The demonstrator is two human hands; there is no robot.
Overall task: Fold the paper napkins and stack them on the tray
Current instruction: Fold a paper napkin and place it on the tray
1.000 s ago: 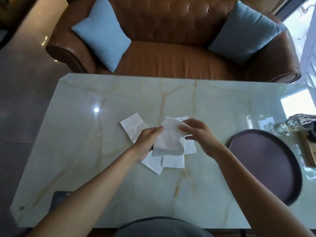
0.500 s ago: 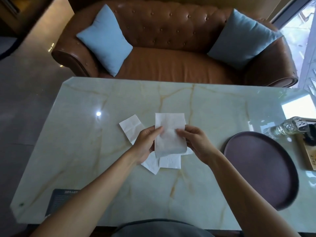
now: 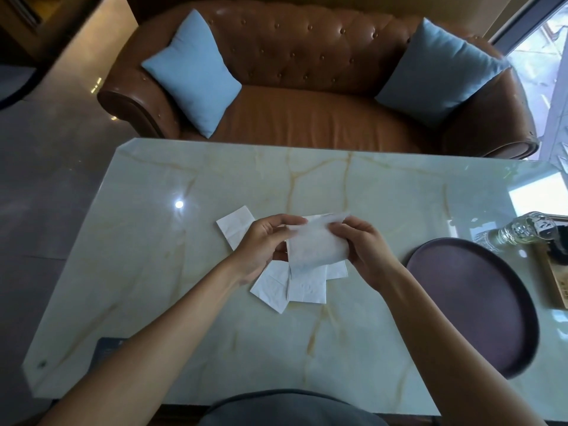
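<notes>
Both hands hold one white paper napkin [image 3: 316, 249] above the middle of the marble table [image 3: 399, 195]. My left hand [image 3: 264, 244] pinches its left edge and my right hand [image 3: 361, 247] pinches its right edge. The napkin's top edge is bent over toward me. Beneath it, several other white napkins [image 3: 302, 285] lie loosely overlapped on the table, one of them [image 3: 235, 224] sticking out to the left. The round dark tray [image 3: 479, 305] lies to the right with nothing on it.
A glass bottle [image 3: 522, 232] lies on its side at the right edge, beside a wooden box [image 3: 558, 279]. Something dark [image 3: 107, 344] shows at the table's near left. A brown leather sofa [image 3: 307, 118] with two blue cushions stands beyond the far edge.
The napkin was held up flat and upright half a second ago; its top edge has since come down toward me. Both hands keep their grip on its sides.
</notes>
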